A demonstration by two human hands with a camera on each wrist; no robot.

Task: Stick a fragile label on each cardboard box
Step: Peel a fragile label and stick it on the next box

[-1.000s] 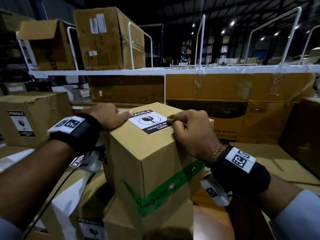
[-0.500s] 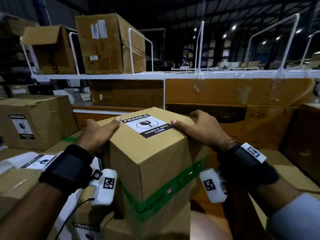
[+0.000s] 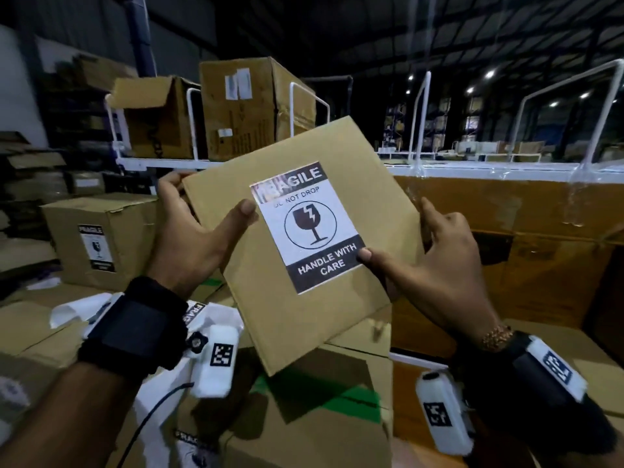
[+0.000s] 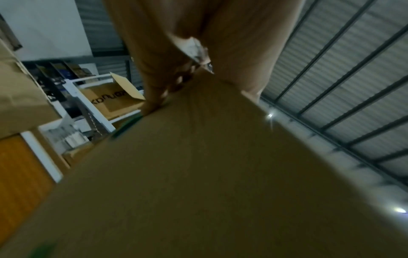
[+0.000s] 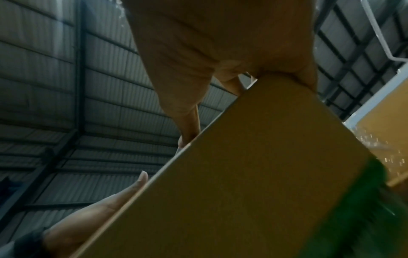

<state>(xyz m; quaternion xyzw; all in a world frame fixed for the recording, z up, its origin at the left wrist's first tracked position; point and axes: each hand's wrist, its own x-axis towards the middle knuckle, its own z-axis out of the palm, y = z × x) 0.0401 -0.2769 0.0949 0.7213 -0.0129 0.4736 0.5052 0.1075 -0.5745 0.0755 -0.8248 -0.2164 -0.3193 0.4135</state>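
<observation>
Lifted off the stack since 0.5 s ago, labelled cardboard box (image 3: 344,309) now tilts its fragile label (image 3: 308,228) toward the head camera. Left hand (image 3: 192,238) and right hand (image 3: 435,268) grip opposite edges, both thumbs pressed on the labelled face.

I see plain matt brown cardboard on the box (image 3: 304,238), smooth-faced, with a glossy green tape band (image 5: 362,200) round it. Its fragile label (image 3: 309,226) looks like white paper printed black, catching a slight sheen at one corner. Behind it, the shelf rails (image 3: 418,116) read as white-painted metal, with clear plastic wrap (image 3: 574,197) shining over the big cartons.
</observation>
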